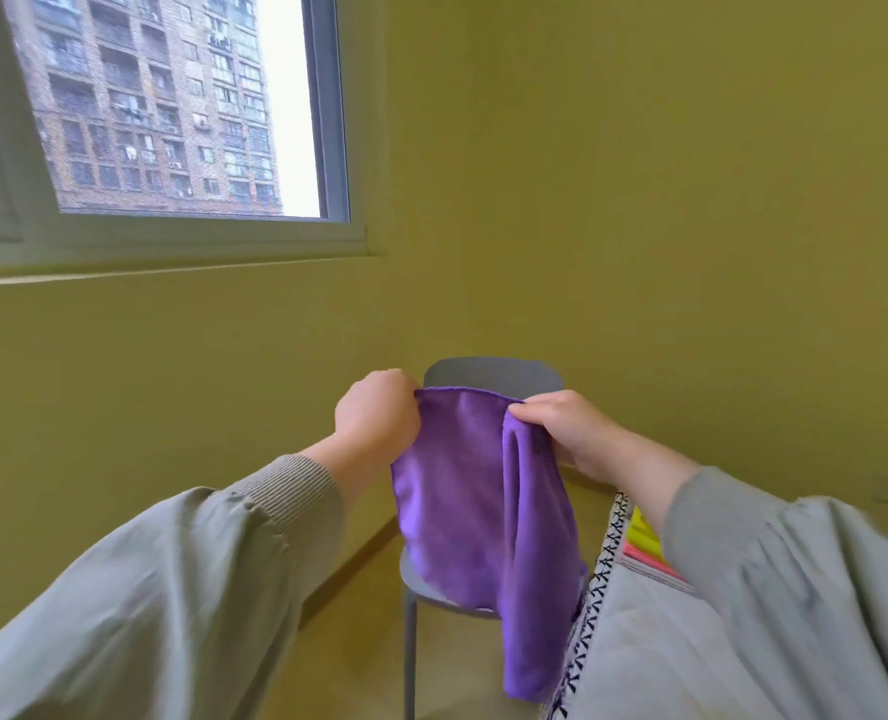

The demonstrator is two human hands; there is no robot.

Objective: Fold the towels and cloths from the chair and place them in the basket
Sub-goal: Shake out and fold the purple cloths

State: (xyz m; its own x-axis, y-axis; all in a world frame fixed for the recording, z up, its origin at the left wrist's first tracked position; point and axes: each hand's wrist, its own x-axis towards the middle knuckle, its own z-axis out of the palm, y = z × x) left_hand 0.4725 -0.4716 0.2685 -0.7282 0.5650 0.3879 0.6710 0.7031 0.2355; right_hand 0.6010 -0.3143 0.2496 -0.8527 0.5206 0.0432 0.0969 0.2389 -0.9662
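Note:
A purple cloth (462,491) hangs in the air in front of a grey chair (491,374). My left hand (377,420) grips its top left corner. My right hand (572,431) pinches the top edge on the right, where the cloth bunches into a vertical fold. The cloth's lower end drops below the chair seat (421,584). At the lower right stands a pale fabric basket (639,641) with a black cross-stitched rim; folded yellow and pink cloths (642,543) lie inside it, partly hidden by my right sleeve.
The chair stands in a corner of yellow-green walls. A window (172,106) is at the upper left. The floor around the chair legs (411,657) is bare. The basket sits close to the chair's right side.

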